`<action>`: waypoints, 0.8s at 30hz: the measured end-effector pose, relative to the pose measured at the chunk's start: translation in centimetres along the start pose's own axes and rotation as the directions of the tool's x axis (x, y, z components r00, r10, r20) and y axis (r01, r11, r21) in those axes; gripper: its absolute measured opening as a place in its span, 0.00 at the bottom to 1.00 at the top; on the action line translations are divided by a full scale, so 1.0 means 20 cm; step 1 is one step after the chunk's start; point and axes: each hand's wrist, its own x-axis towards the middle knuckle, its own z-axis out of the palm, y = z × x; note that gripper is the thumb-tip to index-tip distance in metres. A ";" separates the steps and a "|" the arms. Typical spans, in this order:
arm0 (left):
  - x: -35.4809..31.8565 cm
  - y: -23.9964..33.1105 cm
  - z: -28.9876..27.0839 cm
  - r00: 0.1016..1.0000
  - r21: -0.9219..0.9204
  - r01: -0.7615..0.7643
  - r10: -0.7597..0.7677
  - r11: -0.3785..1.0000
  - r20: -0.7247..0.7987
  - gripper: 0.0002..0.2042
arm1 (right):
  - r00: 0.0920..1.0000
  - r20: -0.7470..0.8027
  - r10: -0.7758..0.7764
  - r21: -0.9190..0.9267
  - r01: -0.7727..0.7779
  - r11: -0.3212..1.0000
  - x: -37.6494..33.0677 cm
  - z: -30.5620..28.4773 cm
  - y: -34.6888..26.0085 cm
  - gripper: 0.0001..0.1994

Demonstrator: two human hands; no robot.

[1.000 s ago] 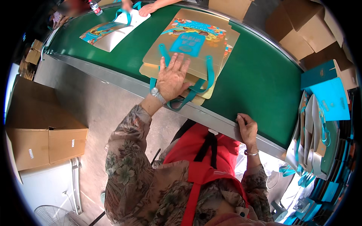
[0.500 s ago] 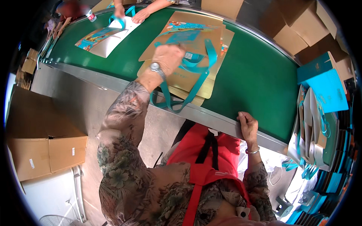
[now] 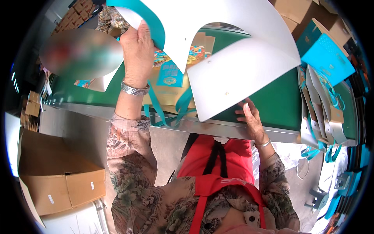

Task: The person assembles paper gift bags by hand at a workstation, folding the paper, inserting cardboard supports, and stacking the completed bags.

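My left hand (image 3: 138, 54) is raised over the table, its fingers closed on the teal ribbon handle (image 3: 154, 23) of a paper bag sheet. The sheet (image 3: 230, 78) bends upward, showing its white inner side and small holes. Just below its lower right corner, my right hand (image 3: 251, 121) is open, fingers apart; whether it touches the sheet I cannot tell. Underneath lies a pile of gold printed bag sheets (image 3: 171, 95), partly hidden. A loose teal ribbon (image 3: 157, 113) from the pile hangs over the table's near edge.
The green-topped table (image 3: 272, 109) has a metal rim. Folded bags (image 3: 317, 101) with teal ribbons stand at its right end, beside a bright blue box (image 3: 327, 58). An open cardboard box (image 3: 62, 171) is at lower left. Across the table, another person's patterned sleeve (image 3: 111, 19) shows.
My left hand has risen from the pile, lifting a sheet by its ribbon so its white side shows. My right hand has left the table edge and opened near the sheet.
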 end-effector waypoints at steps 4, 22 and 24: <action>0.02 0.09 0.12 0.910 -0.379 0.415 -0.386 0.827 0.155 0.15 | 0.957 0.286 -0.044 0.202 -0.015 0.979 -0.05 -0.08 -0.03 0.48; 0.08 0.36 0.68 0.886 -0.562 0.464 -0.365 0.685 0.287 0.16 | 0.974 0.145 0.173 0.167 -0.196 0.966 0.14 0.02 -0.02 0.50; 0.14 0.41 0.68 0.938 -0.461 0.342 -0.271 0.819 0.215 0.19 | 0.999 -0.035 -0.023 0.385 0.035 0.922 0.15 0.04 -0.06 0.36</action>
